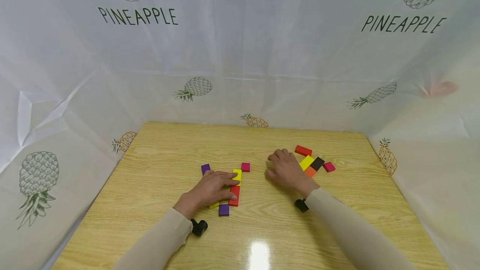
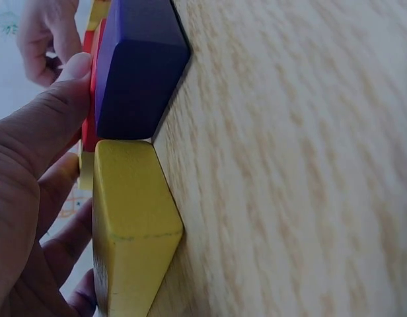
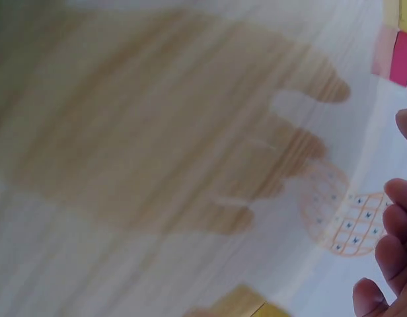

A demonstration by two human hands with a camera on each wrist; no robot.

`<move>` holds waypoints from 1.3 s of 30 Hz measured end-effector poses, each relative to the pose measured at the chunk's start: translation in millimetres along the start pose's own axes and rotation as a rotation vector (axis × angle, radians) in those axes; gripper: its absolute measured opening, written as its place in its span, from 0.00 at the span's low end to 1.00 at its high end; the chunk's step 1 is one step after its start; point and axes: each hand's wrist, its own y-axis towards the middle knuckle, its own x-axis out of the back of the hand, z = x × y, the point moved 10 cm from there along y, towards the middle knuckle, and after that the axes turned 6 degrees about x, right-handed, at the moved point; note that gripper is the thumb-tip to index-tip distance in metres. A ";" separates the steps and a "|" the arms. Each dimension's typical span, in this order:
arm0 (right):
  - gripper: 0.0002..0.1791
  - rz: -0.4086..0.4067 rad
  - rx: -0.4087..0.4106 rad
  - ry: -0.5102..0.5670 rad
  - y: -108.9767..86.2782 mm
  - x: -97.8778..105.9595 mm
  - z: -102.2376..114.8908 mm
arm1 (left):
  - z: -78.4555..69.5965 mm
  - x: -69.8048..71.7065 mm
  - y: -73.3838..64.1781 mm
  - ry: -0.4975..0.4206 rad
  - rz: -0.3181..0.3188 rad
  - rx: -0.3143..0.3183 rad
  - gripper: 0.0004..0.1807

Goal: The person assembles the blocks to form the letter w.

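My left hand (image 1: 213, 187) lies over a group of coloured blocks, its fingertips on a yellow block (image 1: 237, 174) and its thumb on a red block (image 1: 234, 196). Around that hand are a purple block (image 1: 223, 210) near the wrist, another purple block (image 1: 205, 168) beyond the knuckles and a magenta block (image 1: 245, 167) past the fingertips. In the left wrist view, a yellow block (image 2: 137, 205) stands end to end with a purple block (image 2: 141, 72). My right hand (image 1: 286, 170), loosely bent and holding nothing, is over the table just left of a second block group.
The second group has a red block (image 1: 303, 150), a yellow block (image 1: 306, 162), a black block (image 1: 317, 163), an orange block (image 1: 310, 172) and a magenta block (image 1: 329, 166). A pineapple-printed white sheet (image 1: 262, 45) surrounds the wooden table (image 1: 157, 149) at the back and sides.
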 end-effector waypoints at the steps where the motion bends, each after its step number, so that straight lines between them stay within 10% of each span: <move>1: 0.22 -0.005 -0.006 -0.002 -2.4 0.9 -2.9 | -0.2 0.1 -0.1 0.000 0.000 0.000 0.29; 26: 0.24 -0.110 -0.028 -0.200 -93.7 37.0 -56.3 | 0.4 -0.1 -0.1 -0.004 -0.003 -0.002 0.29; 39: 0.29 -0.075 0.010 -0.250 -107.9 31.5 -52.2 | 1.6 -1.1 1.9 0.002 0.005 -0.004 0.29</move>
